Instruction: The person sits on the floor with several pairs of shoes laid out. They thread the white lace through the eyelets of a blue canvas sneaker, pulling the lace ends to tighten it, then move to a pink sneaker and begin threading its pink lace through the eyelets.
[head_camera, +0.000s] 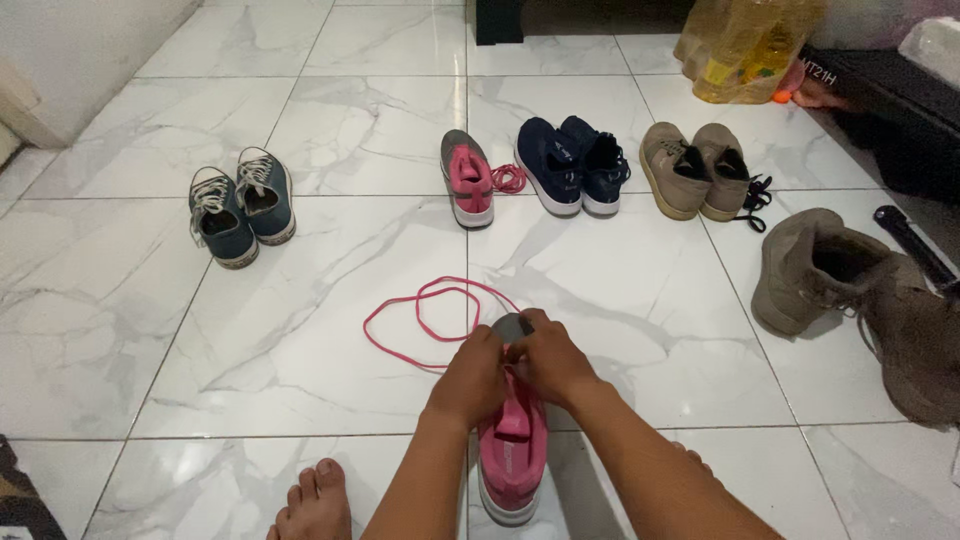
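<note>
Both hands, left hand (470, 375) and right hand (548, 358), pinch the pink shoe (512, 455) near its toe, where its soft, light upper and limp pink lace (420, 318) seem easiest to hold.

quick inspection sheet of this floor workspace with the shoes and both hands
surface: white marble-look tile floor, glossy.
job's things: pink shoe with grey toe; loose pink lace looped on the floor in front of it.
clutter: matching pink shoe, blue canvas pair, navy pair, tan pair, brown boots, bag of bottles.
hands: left hand and right hand both grip the pink shoe near its toe end.
cables: nothing seen.
surroundings: bare foot at the bottom edge, dark furniture at right, white wall at left.
</note>
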